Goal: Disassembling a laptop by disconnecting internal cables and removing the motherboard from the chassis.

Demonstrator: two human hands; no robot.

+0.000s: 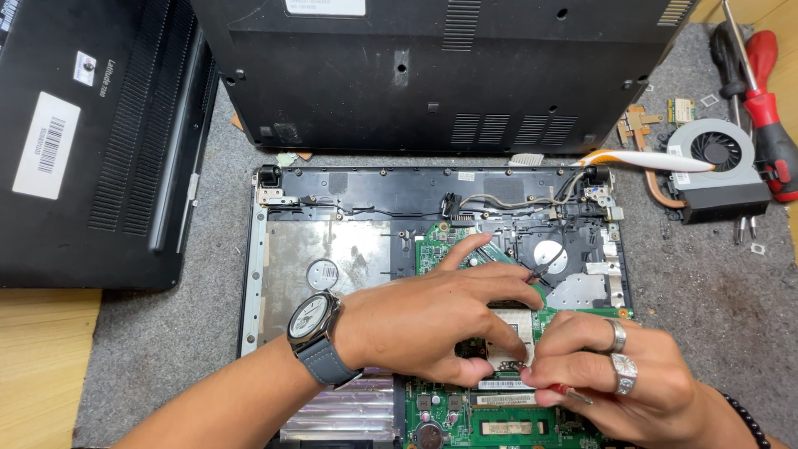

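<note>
On a grey felt mat [166, 333] over a wooden bench, an opened laptop chassis [332, 249] lies with its green motherboard [482, 420] exposed at 6 o'clock of the frame. The left hand [432, 320], a grey-strapped wristwatch [314, 320] on its wrist, lies palm-down across the board with fingers spread and pressing on it, the index finger stretched toward 1 o'clock; it grips nothing that can be made out. Just at its 4 o'clock, touching it, the right hand [615, 374], wearing two silver rings [622, 353] and a dark bead bracelet [748, 420], is pinched tight around a small red-handled screwdriver [569, 391], whose tip is hidden beneath the fingers near the processor socket [517, 324]. At 12 o'clock a black laptop base cover [432, 75] rests upside down; another black laptop [91, 141] sits at 9 o'clock. At 2 o'clock, well apart from the hands, lie a detached cooling fan [719, 162] with its copper heat pipe, a white and orange pry tool [648, 160], and a larger red-handled screwdriver [769, 125].
</note>
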